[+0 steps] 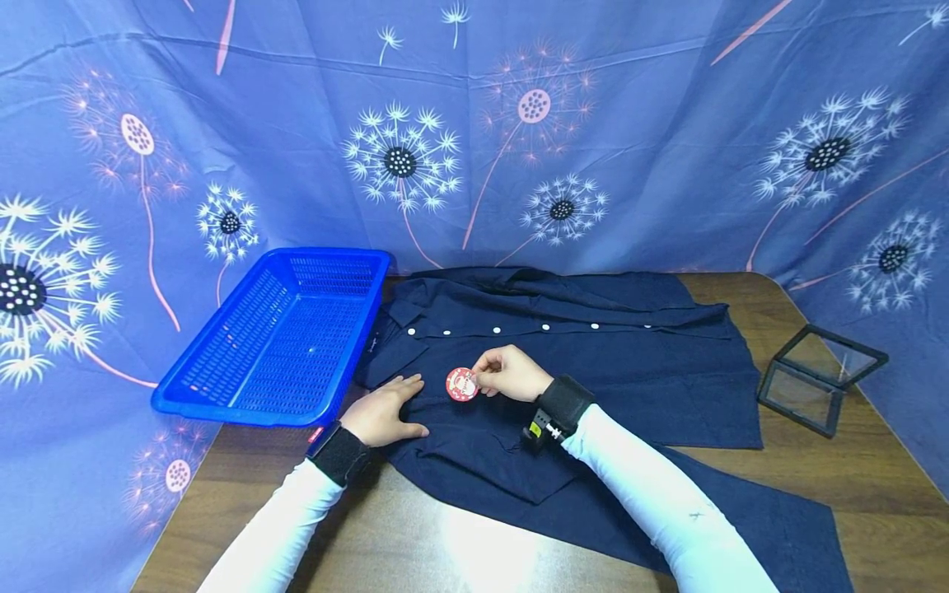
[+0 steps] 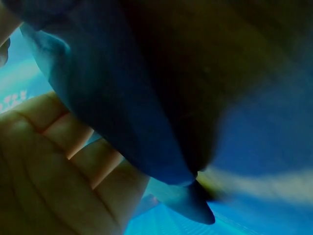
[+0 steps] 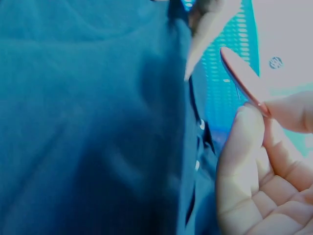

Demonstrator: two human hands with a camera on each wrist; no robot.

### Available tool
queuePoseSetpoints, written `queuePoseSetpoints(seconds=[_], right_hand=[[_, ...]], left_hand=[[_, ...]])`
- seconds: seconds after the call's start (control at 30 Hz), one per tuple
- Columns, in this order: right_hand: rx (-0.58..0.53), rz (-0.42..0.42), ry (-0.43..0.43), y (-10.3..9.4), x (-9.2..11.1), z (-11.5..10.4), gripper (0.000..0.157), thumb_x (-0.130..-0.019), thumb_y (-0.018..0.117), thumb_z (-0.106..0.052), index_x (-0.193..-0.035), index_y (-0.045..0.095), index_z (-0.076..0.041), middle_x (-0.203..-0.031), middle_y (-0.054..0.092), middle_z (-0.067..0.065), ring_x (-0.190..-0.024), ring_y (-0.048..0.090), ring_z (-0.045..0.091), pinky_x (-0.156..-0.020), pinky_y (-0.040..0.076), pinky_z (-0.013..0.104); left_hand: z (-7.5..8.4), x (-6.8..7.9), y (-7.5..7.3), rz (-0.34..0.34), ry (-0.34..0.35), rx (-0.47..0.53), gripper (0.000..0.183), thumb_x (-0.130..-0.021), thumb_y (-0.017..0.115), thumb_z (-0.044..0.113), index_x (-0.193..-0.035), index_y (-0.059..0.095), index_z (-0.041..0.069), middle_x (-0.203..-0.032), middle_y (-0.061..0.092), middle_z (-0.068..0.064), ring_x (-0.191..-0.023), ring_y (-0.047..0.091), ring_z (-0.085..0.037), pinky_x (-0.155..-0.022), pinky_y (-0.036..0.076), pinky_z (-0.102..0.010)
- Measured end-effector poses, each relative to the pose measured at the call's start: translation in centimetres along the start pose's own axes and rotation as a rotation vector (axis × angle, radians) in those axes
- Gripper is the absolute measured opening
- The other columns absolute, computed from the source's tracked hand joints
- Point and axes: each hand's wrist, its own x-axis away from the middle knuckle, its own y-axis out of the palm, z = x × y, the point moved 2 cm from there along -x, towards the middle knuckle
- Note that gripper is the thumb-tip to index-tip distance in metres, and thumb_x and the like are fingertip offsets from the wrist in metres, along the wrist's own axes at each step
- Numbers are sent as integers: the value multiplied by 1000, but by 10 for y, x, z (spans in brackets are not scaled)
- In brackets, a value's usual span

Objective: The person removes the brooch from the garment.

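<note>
Now right hand (image 1: 513,375) pinches badge (image 1: 460,385); left hand (image 1: 381,413), outstretched, touches shirt (image 1: 638,371).

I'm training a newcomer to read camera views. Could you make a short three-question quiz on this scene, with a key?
1. Which hand pinches the round red badge?
2. True or false: the blue basket stands on the person's right, past the dark shirt.
3. Where do the fingers of the left hand rest?
A: inside the basket
B: on the dark shirt
C: on the hinged black frame

Key:
1: the right hand, between thumb and finger.
2: false; it stands on the person's left.
3: B.
</note>
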Motion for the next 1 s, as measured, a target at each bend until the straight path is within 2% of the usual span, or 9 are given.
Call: queuePoseSetpoints(seconds=[0.3,0.53,0.77,1.0], right_hand=[[-56,105,5,-18,8,3,15,-89,60,-2,-96,64,11,-80,68,11,-69,65,12,-66,59,31],[-91,194,-17,-33,16,5,15,-90,60,1,-98,63,13,-79,67,9,-67,63,9,-65,57,25],[-132,302,-30,-59,24,-3,18,-92,61,-2,-103,63,13,-82,68,4,-68,63,5,-65,56,21],[-166,383,-68,-83,36,-10,23,-92,62,-3,-105,61,15,-78,67,-5,-69,66,9,-65,57,23]], left_hand=[[2,-1,-1,-14,-6,0,81,-78,78,41,-141,49,-1,-151,45,-15,-141,40,-38,-115,34,-49],[3,-1,-2,-17,-6,-1,81,-78,79,40,-141,49,-1,-151,45,-15,-141,40,-37,-114,35,-50],[4,0,-3,-18,-10,4,80,-79,78,40,-141,49,0,-151,45,-15,-141,40,-37,-114,34,-50],[5,0,-3,-23,-11,11,79,-79,78,40,-141,49,-1,-151,45,-15,-141,40,-37,-114,35,-51]])
